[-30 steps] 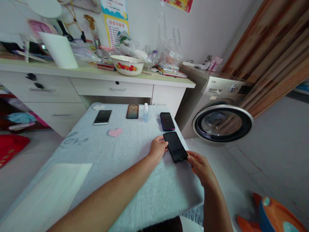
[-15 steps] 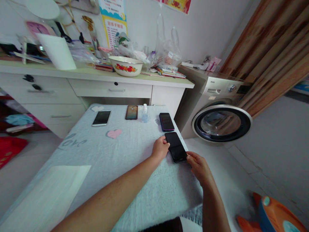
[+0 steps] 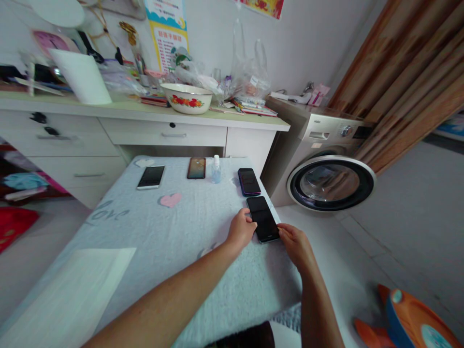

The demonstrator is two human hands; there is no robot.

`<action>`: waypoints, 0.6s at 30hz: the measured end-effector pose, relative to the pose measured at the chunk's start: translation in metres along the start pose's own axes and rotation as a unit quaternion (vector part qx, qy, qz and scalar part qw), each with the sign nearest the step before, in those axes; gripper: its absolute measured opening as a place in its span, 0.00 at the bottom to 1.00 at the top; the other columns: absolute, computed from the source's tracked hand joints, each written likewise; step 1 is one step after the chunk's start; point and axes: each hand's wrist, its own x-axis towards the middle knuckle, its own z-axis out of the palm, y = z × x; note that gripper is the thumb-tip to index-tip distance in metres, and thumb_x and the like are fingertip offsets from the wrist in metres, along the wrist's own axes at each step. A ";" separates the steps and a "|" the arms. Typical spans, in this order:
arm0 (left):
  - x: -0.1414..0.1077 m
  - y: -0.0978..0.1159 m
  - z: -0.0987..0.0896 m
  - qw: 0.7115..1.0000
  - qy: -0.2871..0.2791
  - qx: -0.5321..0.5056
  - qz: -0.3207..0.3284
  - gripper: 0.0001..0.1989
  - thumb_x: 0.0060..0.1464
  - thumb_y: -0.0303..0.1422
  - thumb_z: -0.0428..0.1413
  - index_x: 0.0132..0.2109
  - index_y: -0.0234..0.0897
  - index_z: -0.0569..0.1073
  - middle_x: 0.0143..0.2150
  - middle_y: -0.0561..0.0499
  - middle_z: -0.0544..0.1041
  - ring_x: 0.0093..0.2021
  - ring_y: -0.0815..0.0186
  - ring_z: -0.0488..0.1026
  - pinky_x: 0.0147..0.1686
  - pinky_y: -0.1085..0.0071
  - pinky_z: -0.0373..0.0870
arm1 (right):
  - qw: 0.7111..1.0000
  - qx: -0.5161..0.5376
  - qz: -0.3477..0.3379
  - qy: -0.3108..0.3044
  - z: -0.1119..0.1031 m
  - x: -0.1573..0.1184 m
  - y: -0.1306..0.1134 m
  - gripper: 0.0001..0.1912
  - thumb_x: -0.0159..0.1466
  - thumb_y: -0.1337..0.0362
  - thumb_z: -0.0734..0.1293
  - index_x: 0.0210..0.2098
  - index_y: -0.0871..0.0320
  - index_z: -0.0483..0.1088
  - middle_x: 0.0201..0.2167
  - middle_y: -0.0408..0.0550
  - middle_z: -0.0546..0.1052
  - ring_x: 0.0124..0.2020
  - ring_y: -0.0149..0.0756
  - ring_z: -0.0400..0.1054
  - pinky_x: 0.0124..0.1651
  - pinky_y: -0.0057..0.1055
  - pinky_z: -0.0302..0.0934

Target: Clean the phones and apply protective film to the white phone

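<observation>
**Two hands on one phone, three more phones around it**

So I'm standing here watching someone at a cloth-covered tabletop [image 3: 159, 232], and all clock positions are from their seat. The black phone [image 3: 263, 219] is at the tabletop's right-hand edge, about 3 o'clock, screen up and dark. Can't tell if it's lying totally flat.

The left hand [image 3: 242, 229] comes in from the phone's 8 o'clock, fingers [image 3: 249, 220] closed on its edge, thumb over the top. The right hand [image 3: 295, 244] is at its 4 o'clock, fingers in a narrow pinch right at the lower corner. Can't make out if anything's between those tips.

Going round from the black phone: a dark phone [image 3: 249, 181] just beside it at 11 o'clock, a small clear spray bottle [image 3: 216, 170] between 10 and 11, and a brownish phone [image 3: 196, 168] near the bottle at 10. Farther off, nearer 9, there's a white-edged phone [image 3: 151, 177], plus a pink heart [image 3: 170, 200] on the cloth. Past the tabletop, a washing machine [image 3: 315, 140] sits at 1 o'clock and a flowered bowl [image 3: 188, 101] at 11.
</observation>
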 end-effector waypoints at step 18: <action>-0.009 0.002 0.000 0.995 -0.035 -0.089 -0.021 0.22 0.46 0.21 0.56 0.49 0.37 0.65 0.22 0.61 0.67 0.21 0.73 0.67 0.24 0.77 0.61 | 0.994 -0.022 -0.042 0.100 -0.011 0.002 -0.042 0.19 0.63 0.54 0.60 0.44 0.58 0.75 0.40 0.54 0.78 0.42 0.42 0.71 0.48 0.36 0.61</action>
